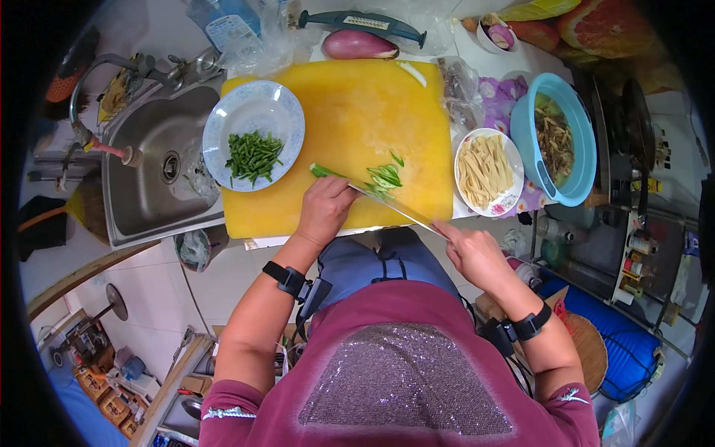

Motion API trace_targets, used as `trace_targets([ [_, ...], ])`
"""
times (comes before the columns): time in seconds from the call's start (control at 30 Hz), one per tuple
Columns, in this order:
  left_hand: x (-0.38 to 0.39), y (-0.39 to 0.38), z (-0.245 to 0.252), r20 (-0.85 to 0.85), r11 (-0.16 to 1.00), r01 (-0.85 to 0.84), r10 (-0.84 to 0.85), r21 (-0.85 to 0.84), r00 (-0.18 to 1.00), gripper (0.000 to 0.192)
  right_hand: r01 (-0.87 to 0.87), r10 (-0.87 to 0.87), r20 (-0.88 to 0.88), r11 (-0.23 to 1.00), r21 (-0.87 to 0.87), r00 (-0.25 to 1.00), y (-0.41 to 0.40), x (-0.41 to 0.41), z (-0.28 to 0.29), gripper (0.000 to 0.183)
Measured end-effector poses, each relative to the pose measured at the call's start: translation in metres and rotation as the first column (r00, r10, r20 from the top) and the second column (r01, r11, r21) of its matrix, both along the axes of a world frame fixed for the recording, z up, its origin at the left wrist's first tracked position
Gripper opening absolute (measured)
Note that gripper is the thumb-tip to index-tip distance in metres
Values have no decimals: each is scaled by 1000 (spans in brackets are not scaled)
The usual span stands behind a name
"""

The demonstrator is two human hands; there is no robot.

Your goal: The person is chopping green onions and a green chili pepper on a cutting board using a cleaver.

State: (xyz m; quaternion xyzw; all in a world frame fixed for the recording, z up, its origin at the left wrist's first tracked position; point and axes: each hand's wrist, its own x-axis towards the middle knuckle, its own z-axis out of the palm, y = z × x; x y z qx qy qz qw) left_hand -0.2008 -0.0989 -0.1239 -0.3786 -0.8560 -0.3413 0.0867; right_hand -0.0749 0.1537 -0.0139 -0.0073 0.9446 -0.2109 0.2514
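On a yellow cutting board, my left hand holds down a green vegetable piece, perhaps a green pepper. My right hand grips a kitchen knife, its blade slanting up to the left hand's fingertips. Thin green slices lie just past the blade. A blue-white plate with chopped green pieces overlaps the board's left side. A pale vegetable strip rests near the board's top right corner.
Left is a steel sink with a faucet. Right of the board stand a bowl of pale strips and a blue basin with brownish food in liquid. Beyond the board lie an eggplant, a dark green grater and plastic bags.
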Motion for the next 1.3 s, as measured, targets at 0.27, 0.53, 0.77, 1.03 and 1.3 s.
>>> trace_targets([
  [0.27, 3, -1, -2, 31, 999, 16, -17, 38, 999, 13, 0, -1, -42, 1000, -23, 999, -2, -8, -23, 45],
  [0.53, 8, -8, -1, 54, 1000, 8, -8, 3, 999, 17, 84, -91, -36, 984, -160, 995, 3, -1, 0, 45],
  [0.77, 4, -6, 0, -62, 1000, 9, -11, -25, 998, 19, 90, -92, -5, 979, -185, 996, 6, 10, 1, 43],
  [1.03, 6, -7, -6, -42, 1000, 21, -22, -17, 999, 18, 36, -33, 59, 998, -52, 998, -2, 1, 1, 44],
  [1.3, 6, -9, 2, 2, 999, 15, -15, -48, 1000, 19, 16, -17, -23, 997, -74, 1000, -4, -5, -22, 47],
])
